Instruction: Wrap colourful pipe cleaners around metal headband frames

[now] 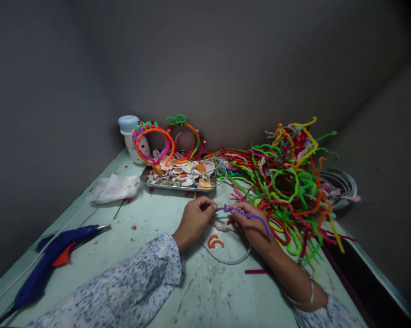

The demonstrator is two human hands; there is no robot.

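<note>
Both hands meet over the middle of the table around a purple pipe cleaner (pixel 260 219). Its left end is pinched between the thumb and fingers of my left hand (pixel 196 219). A small twist shows in it between the two hands. The fingers of my right hand (pixel 249 223) close on it farther along, and its loose tail lies over the back of that hand. Below the hands curves a thin grey wire loop (pixel 230 263). Inside the loop is a bent orange pipe cleaner piece (pixel 215 242). A short magenta piece (pixel 256 272) lies near my right wrist.
A blue glue gun (pixel 51 259) with its cord lies at left. Behind are a plastic packet (pixel 118 188), a spotted container (pixel 128 125) and a metal tray (pixel 178 186) of shells, with wrapped headbands (pixel 173 143). Tangled pipe cleaners (pixel 294 182) and coiled wire (pixel 350 189) fill the right.
</note>
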